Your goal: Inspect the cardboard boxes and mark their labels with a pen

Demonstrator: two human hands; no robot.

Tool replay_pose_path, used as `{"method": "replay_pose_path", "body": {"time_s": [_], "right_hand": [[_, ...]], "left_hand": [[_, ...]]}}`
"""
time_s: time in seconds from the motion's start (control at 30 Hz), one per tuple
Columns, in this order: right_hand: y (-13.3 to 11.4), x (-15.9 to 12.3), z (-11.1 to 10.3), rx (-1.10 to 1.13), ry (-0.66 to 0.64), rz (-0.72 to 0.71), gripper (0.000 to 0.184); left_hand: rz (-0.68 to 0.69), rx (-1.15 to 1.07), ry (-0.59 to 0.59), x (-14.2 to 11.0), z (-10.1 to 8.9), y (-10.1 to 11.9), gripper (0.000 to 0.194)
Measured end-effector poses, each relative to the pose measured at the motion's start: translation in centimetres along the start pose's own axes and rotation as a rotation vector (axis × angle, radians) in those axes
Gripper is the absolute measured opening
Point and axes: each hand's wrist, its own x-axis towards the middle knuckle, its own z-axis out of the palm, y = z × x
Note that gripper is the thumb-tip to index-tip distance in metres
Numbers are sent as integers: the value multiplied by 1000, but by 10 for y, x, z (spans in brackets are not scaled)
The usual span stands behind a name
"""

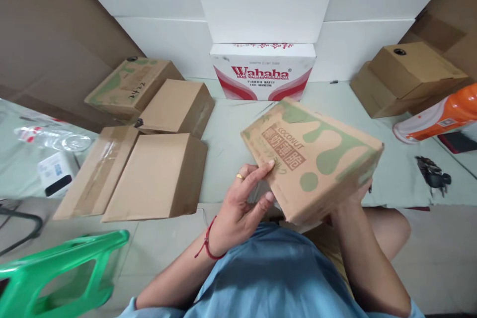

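I hold a brown cardboard box (313,159) printed with green blobs and the word COCONUT, tilted above my lap. My left hand (242,203), with a gold ring and a red wrist string, grips its near left edge with fingers and thumb. My right hand (357,196) is mostly hidden beneath the box's right side, supporting it; only the wrist and a fingertip show.
Several plain cardboard boxes (156,174) lie on the pale cloth (227,149) at left. A white and red Wahaha carton (263,72) stands at the back centre. More boxes (406,77) and an orange bottle (436,117) are at right. A green plastic stool (55,271) is near left.
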Motion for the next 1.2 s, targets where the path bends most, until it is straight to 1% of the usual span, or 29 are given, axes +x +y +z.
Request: {"method": "replay_pose_path", "body": {"time_s": [0.07, 0.1, 0.17, 0.2, 0.27, 0.33, 0.4, 0.47, 0.53, 0.6, 0.7, 0.77, 0.83, 0.87, 0.93, 0.97, 1.03, 1.1, 1.13, 1.2], "right_hand": [[9, -1, -4, 69, 68, -7, 32], [14, -2, -6, 68, 87, -6, 29], [22, -5, -11, 21, 72, 33, 27], [24, -9, -13, -14, 39, 58, 28], [26, -18, -16, -88, -49, 86, 31], [25, -31, -18, -162, -147, 76, 30], [24, -43, -20, -241, -284, 25, 26], [23, -54, -20, -320, -438, -55, 20], [19, -61, -19, -401, -549, -139, 20], [11, -65, -18, -499, -616, -210, 26], [-9, -65, -16, -655, -714, -321, 36], [-23, -64, -15, -738, -770, -379, 39], [-31, -65, -15, -805, -807, -407, 41], [-32, -66, -17, -833, -814, -411, 42], [-27, -70, -21, -864, -775, -407, 43], [-22, -73, -23, -846, -711, -399, 42], [-10, -76, -27, -720, -515, -358, 43], [-3, -75, -29, -541, -319, -275, 52], [-2, -73, -29, -472, -251, -218, 59], [-6, -68, -29, -415, -201, -97, 66]], "left_hand": [[-9, 8, -8, -1, -3, -2, 52], [-27, 1, -5, -2, -5, -3, 54], [-60, -23, 21, -3, -8, -7, 63], [-73, -47, 41, -4, -10, -8, 69], [-113, -146, 106, -6, -16, -11, 76], [-196, -315, 184, -8, -26, -15, 76], [-318, -502, 265, -11, -39, -20, 74], [-446, -646, 335, -17, -51, -28, 71], [-548, -749, 395, -24, -57, -40, 68], [-625, -814, 416, -33, -53, -53, 66], [-738, -846, 387, -44, -33, -70, 66], [-803, -852, 367, -49, -20, -77, 69], [-832, -862, 340, -51, -13, -80, 76], [-824, -868, 329, -50, -12, -81, 80], [-748, -874, 316, -48, -15, -81, 85], [-687, -872, 309, -46, -17, -81, 87], [-550, -843, 281, -44, -21, -79, 88], [-444, -785, 219, -44, -23, -76, 84], [-408, -752, 187, -44, -24, -74, 81], [-354, -680, 140, -46, -25, -71, 77]]}}
